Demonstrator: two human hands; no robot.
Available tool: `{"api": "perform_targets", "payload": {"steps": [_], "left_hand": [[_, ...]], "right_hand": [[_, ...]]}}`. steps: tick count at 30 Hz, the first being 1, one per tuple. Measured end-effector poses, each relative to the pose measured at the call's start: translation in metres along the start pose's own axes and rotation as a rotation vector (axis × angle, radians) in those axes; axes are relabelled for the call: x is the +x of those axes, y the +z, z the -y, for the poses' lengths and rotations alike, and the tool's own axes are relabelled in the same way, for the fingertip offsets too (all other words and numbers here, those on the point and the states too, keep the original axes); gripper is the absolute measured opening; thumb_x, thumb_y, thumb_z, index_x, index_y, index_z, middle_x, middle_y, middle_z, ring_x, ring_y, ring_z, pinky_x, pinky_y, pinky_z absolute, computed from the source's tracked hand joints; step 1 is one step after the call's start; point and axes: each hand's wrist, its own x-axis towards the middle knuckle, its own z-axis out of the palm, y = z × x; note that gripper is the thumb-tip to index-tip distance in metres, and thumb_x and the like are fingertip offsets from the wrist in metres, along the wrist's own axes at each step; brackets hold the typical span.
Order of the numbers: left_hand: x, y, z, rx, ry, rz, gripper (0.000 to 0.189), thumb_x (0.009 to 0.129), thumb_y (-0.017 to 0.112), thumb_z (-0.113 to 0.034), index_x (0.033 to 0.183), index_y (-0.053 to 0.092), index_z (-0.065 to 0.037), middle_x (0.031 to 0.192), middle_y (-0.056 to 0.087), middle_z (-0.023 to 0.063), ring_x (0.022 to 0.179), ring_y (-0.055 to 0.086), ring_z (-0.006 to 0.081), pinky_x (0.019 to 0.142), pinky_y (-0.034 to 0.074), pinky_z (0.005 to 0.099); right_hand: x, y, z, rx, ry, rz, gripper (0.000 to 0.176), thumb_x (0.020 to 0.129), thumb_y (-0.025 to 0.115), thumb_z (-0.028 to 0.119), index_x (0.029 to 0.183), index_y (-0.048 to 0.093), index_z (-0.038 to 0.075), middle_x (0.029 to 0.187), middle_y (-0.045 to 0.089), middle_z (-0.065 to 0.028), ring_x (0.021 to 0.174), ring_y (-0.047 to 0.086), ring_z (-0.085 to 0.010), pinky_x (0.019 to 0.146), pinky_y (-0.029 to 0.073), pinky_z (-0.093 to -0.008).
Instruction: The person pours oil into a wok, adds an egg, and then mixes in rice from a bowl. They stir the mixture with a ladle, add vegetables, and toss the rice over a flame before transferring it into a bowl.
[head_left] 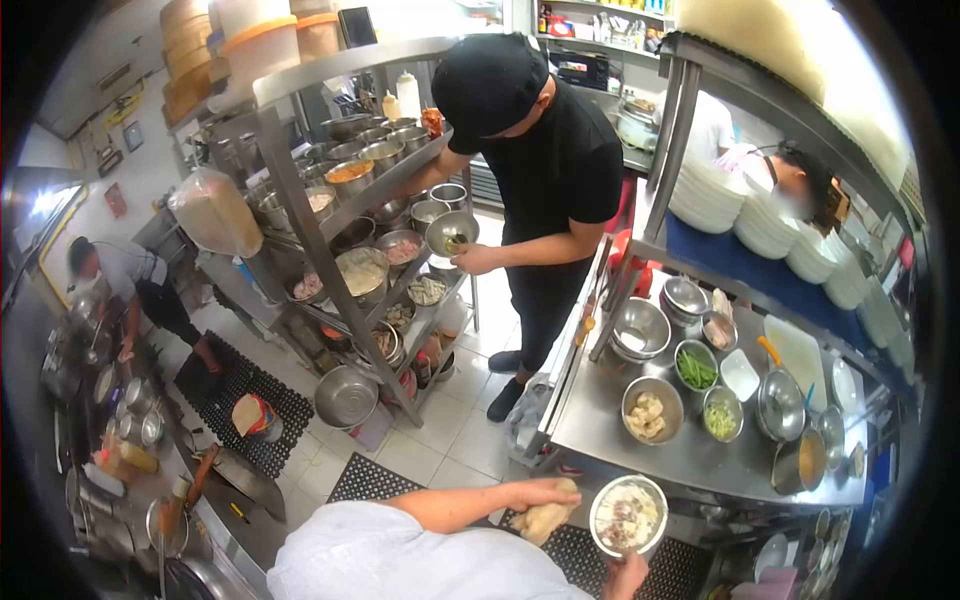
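Observation:
My left hand (545,492) is closed on a beige, crumpled thing (543,522) that hangs below the fingers; it may be a cloth, though its kind is not clear. Close to it, my right hand (626,575) grips the near rim of a round bowl (597,535). Inside lies pale, shredded-looking food with reddish-brown bits (630,515). Both hands are low, in front of the steel counter (575,440). On that counter, nearest to the bowl, stands a metal bowl of pale yellowish chunks (650,410).
Bowls of green vegetables (696,368), a strainer (781,405) and a cutting board (797,350) sit on the counter, below stacked white plates (705,195). A person in black (560,150) holds a metal bowl (450,230) beside the ingredient rack (330,230). Another person works at far left.

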Motion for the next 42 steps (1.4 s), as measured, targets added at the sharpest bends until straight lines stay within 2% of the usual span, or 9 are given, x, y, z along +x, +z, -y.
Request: {"api": "perform_targets", "payload": {"steps": [2, 11, 17, 28, 32, 36, 37, 39, 42], "left_hand": [[-0.025, -0.008, -0.016, -0.055, 0.078, 0.077, 0.048, 0.085, 0.069, -0.036, 0.116, 0.053, -0.004, 0.103, 0.062, 0.0069, 0.087, 0.062, 0.0150, 0.074, 0.053, 0.0301], [-0.115, -0.089, 0.001, -0.046, 0.090, 0.074, 0.047, 0.081, 0.070, -0.024, 0.119, 0.052, -0.003, 0.110, 0.061, 0.0089, 0.102, 0.059, 0.0177, 0.089, 0.049, 0.0335], [-0.093, -0.065, -0.014, 0.252, 0.127, 0.067, 0.043, 0.079, 0.067, -0.016, 0.116, 0.052, -0.002, 0.108, 0.060, 0.0083, 0.098, 0.059, 0.0170, 0.087, 0.049, 0.0328], [0.053, 0.175, 0.063, 0.387, -0.173, 0.509, 0.041, 0.076, 0.059, 0.000, 0.116, 0.050, 0.002, 0.109, 0.060, 0.0128, 0.096, 0.061, 0.0207, 0.086, 0.051, 0.0350], [0.080, 0.274, 0.090, 0.404, -0.290, 0.641, 0.039, 0.075, 0.059, 0.000, 0.114, 0.051, 0.003, 0.103, 0.062, 0.0125, 0.090, 0.064, 0.0212, 0.081, 0.054, 0.0354], [0.089, 0.372, 0.108, 0.504, -0.256, 0.775, 0.039, 0.075, 0.062, -0.001, 0.113, 0.052, 0.001, 0.102, 0.063, 0.0117, 0.091, 0.063, 0.0219, 0.083, 0.053, 0.0364], [0.097, 0.389, 0.120, 0.522, -0.233, 0.773, 0.038, 0.076, 0.064, -0.001, 0.112, 0.052, 0.000, 0.100, 0.062, 0.0113, 0.091, 0.062, 0.0219, 0.083, 0.053, 0.0360], [0.102, 0.431, 0.137, 0.585, -0.337, 0.793, 0.037, 0.078, 0.065, -0.004, 0.112, 0.053, -0.001, 0.102, 0.061, 0.0122, 0.090, 0.063, 0.0244, 0.080, 0.054, 0.0385], [0.113, 0.483, 0.190, 0.581, -0.384, 0.978, 0.036, 0.080, 0.057, -0.003, 0.115, 0.050, 0.001, 0.105, 0.060, 0.0137, 0.094, 0.062, 0.0266, 0.084, 0.052, 0.0392]], "right_hand": [[-0.005, 0.040, 0.037, 0.729, 0.365, -0.047, 0.029, 0.085, 0.058, 0.017, 0.097, 0.059, -0.010, 0.088, 0.061, -0.0107, 0.080, 0.065, -0.0217, 0.057, 0.053, -0.0287], [-0.052, 0.133, 0.109, 0.772, 0.342, -0.051, 0.012, 0.084, 0.056, 0.009, 0.079, 0.060, -0.001, 0.066, 0.057, -0.0008, 0.051, 0.043, -0.0033, 0.046, 0.032, -0.0179], [-0.081, 0.119, 0.097, 0.755, 0.290, -0.126, 0.018, 0.086, 0.059, 0.015, 0.084, 0.062, -0.002, 0.072, 0.061, -0.0027, 0.062, 0.055, -0.0101, 0.055, 0.045, -0.0235], [-0.252, 0.044, -0.007, 0.928, 0.350, -1.086, 0.030, 0.095, 0.052, 0.018, 0.082, 0.064, -0.007, 0.073, 0.064, -0.0093, 0.064, 0.061, -0.0153, 0.063, 0.051, -0.0266], [-0.366, 0.012, 0.002, 0.002, 0.556, -1.486, 0.040, 0.093, 0.056, 0.025, 0.115, 0.056, -0.009, 0.105, 0.063, -0.0176, 0.094, 0.062, -0.0268, 0.083, 0.050, -0.0346], [-0.486, 0.040, 0.080, -0.641, 1.875, -1.283, 0.058, 0.088, 0.060, 0.031, 0.135, 0.043, 0.002, 0.135, 0.045, -0.0228, 0.127, 0.041, -0.0357, 0.103, 0.034, -0.0444], [-0.537, 0.093, 0.045, -0.863, 1.850, -1.205, 0.064, 0.087, 0.063, 0.034, 0.132, 0.043, -0.007, 0.121, 0.056, -0.0234, 0.111, 0.055, -0.0376, 0.095, 0.043, -0.0441], [-0.503, 0.082, 0.092, 0.050, 1.636, -1.390, 0.081, 0.081, 0.065, 0.042, 0.136, 0.034, -0.008, 0.128, 0.050, -0.0289, 0.117, 0.050, -0.0417, 0.100, 0.038, -0.0440], [-0.477, 0.115, 0.065, 0.336, 1.666, -1.376, 0.064, 0.084, 0.062, 0.031, 0.135, 0.039, 0.001, 0.093, 0.066, -0.0240, 0.088, 0.064, -0.0385, 0.076, 0.050, -0.0422]]}}
